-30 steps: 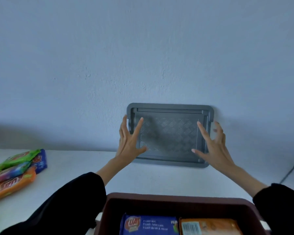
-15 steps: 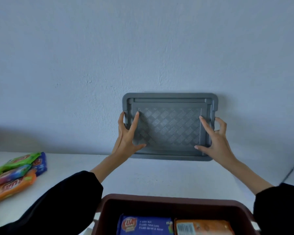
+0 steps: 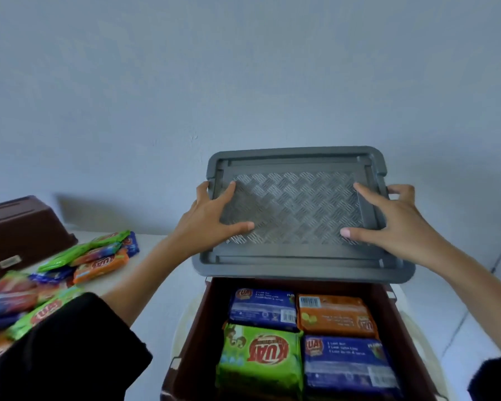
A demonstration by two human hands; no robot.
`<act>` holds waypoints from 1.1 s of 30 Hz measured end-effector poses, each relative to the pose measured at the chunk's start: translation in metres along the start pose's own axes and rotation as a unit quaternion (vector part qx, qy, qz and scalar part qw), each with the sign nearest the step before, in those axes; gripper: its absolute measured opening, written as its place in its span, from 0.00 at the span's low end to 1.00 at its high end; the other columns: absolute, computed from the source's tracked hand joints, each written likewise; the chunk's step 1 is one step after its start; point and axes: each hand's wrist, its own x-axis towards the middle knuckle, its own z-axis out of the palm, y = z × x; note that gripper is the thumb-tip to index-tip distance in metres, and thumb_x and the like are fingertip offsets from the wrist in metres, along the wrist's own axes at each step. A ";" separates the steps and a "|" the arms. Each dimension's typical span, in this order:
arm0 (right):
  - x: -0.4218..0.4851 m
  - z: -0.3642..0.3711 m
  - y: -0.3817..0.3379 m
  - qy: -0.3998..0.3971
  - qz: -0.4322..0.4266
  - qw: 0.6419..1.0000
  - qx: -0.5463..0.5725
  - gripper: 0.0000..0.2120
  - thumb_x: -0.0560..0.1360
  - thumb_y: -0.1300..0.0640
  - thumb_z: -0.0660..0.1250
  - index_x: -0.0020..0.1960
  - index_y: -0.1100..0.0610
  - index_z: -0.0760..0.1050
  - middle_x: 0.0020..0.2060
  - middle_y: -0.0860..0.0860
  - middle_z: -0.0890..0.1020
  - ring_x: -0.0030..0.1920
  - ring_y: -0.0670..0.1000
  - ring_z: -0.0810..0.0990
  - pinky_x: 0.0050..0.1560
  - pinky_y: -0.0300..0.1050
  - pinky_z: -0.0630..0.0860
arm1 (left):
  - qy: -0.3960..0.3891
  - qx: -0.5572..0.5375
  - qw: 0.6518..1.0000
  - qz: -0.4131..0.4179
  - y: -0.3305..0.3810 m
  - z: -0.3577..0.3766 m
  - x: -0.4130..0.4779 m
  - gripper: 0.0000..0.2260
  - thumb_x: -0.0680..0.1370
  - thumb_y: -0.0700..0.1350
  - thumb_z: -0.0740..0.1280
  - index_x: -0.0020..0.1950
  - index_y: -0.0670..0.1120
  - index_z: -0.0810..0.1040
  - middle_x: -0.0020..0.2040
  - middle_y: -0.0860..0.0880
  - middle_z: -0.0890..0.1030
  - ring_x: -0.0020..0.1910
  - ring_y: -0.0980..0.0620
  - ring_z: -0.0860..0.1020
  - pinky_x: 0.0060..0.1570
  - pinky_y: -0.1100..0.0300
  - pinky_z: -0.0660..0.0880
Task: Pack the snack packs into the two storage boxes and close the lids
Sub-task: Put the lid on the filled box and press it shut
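Observation:
I hold a grey lid (image 3: 295, 209) with a woven pattern, tilted over the far edge of the open brown storage box (image 3: 190, 340). My left hand (image 3: 207, 221) grips the lid's left edge, thumb on top. On the right edge my right hand (image 3: 396, 224) grips it the same way. Inside the box lie a blue snack pack (image 3: 262, 308), an orange pack (image 3: 334, 314), a green pack (image 3: 258, 357) and another blue pack (image 3: 347, 363), side by side. The lid hides the box's far rim.
A second brown storage box (image 3: 21, 230) stands at the far left of the white table (image 3: 156, 244). Several loose snack packs (image 3: 93, 256) are piled between it and my left sleeve. A pale wall (image 3: 243, 82) rises behind the table.
The lid has come away from the wall towards me and tipped flatter, now over the box's far edge. Both hands moved with it. More of the box's inside shows.

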 end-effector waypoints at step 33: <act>-0.147 0.058 0.006 -0.070 0.205 0.974 -0.067 0.34 0.70 0.32 0.59 0.72 0.39 0.55 0.73 0.57 0.54 0.72 0.60 0.59 0.68 0.56 0.63 | -0.106 0.033 0.990 -0.090 -0.008 0.064 -0.131 0.33 0.73 0.70 0.55 0.74 0.58 0.53 0.76 0.42 0.45 0.75 0.39 0.48 0.69 0.40 0.55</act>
